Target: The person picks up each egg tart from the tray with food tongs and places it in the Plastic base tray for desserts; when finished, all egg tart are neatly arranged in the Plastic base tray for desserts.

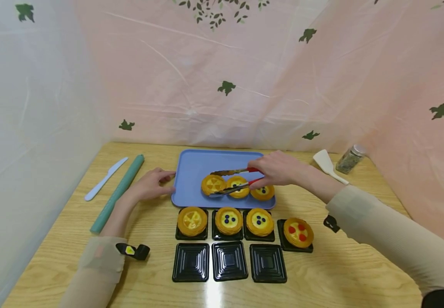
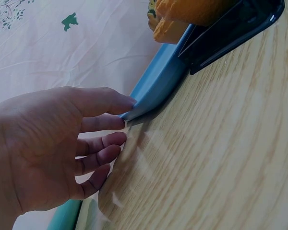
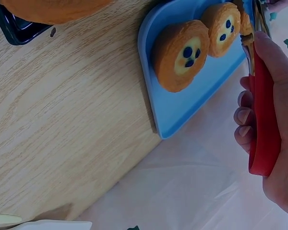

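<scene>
My right hand (image 1: 279, 167) grips a pair of metal tongs with red handles (image 3: 265, 124). The two arms of the tongs (image 1: 227, 172) stand apart on either side of a fruit-slice-topped egg tart (image 1: 213, 184) on the blue tray (image 1: 214, 159). Beside it on the tray are two tarts dotted with blueberries, the middle one (image 1: 239, 193) partly behind the lower tong arm and the right one (image 3: 181, 55) under my right hand. At the tray's left edge is my left hand (image 1: 150, 185), fingers loosely bent, thumb and fingertips right at the rim.
In front of the tray, several black square bases carry tarts: fruit-slice (image 1: 192, 221), blueberry (image 1: 228, 220) and red-topped (image 1: 298, 233). Three bare black bases (image 1: 229, 261) form a nearer row. A knife (image 1: 106, 179) and teal roll (image 1: 117, 194) lie left; a white spatula (image 1: 325, 163) and glass jar (image 1: 350, 160) right.
</scene>
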The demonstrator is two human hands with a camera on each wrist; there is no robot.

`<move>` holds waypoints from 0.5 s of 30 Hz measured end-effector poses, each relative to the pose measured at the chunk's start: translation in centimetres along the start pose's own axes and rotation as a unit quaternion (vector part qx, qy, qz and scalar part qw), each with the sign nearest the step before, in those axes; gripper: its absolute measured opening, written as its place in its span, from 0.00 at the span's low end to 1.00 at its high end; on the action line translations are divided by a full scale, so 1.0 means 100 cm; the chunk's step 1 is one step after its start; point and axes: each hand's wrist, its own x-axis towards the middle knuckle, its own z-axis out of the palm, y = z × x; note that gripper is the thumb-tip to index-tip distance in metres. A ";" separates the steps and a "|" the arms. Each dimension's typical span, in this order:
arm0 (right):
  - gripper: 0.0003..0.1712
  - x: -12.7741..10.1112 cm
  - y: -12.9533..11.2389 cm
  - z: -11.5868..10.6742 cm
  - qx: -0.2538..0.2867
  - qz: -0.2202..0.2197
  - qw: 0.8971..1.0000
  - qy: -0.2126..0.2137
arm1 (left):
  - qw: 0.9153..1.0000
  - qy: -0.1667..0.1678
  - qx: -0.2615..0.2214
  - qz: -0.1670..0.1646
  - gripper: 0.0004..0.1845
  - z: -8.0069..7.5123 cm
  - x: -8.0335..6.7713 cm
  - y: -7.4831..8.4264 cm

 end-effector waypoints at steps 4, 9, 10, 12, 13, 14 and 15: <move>0.32 0.001 0.001 0.001 -0.001 0.000 1.000 -0.001 | 1.000 0.000 -0.001 0.000 0.35 0.000 0.000 0.000; 0.31 0.001 0.002 0.001 -0.001 -0.002 1.000 0.000 | 1.000 0.003 -0.003 0.003 0.35 -0.001 -0.001 0.000; 0.31 0.001 0.002 0.000 -0.001 -0.003 1.000 0.000 | 1.000 0.004 -0.003 0.003 0.35 -0.001 -0.001 0.000; 0.31 0.001 0.003 0.000 -0.002 -0.003 1.000 0.000 | 1.000 0.007 -0.001 0.004 0.35 0.000 -0.001 0.000; 0.30 0.001 0.003 0.000 -0.002 -0.003 1.000 0.000 | 1.000 0.007 -0.001 0.005 0.35 0.000 -0.001 0.000; 0.30 0.001 0.003 0.000 -0.002 -0.003 1.000 0.000 | 1.000 0.007 -0.001 0.005 0.35 0.000 -0.001 0.000; 0.29 0.000 0.002 -0.001 -0.001 -0.003 1.000 0.000 | 1.000 0.007 -0.003 0.002 0.35 0.000 -0.001 0.000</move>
